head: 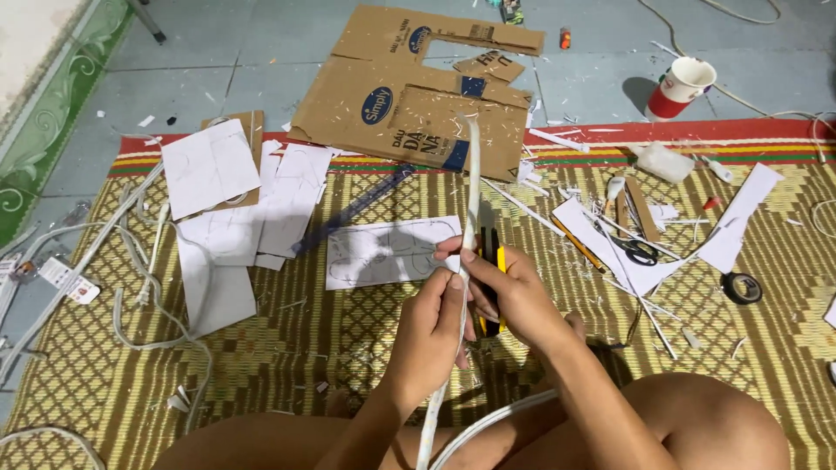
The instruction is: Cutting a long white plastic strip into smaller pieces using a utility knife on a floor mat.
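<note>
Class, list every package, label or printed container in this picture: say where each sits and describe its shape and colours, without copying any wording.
Flattened cardboard box: top centre on the floor, brown with blue oval and square marks.
Paper cup: upper right on the floor, upright, red with white rim.
Small label tag: far left among white cords, white rectangle with red print.

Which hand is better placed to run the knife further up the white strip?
Right, most likely. The right hand holds the yellow-and-black utility knife against the white strip. The left hand is clamped around the strip lower down, steadying it upright, with no tool in it.
</note>
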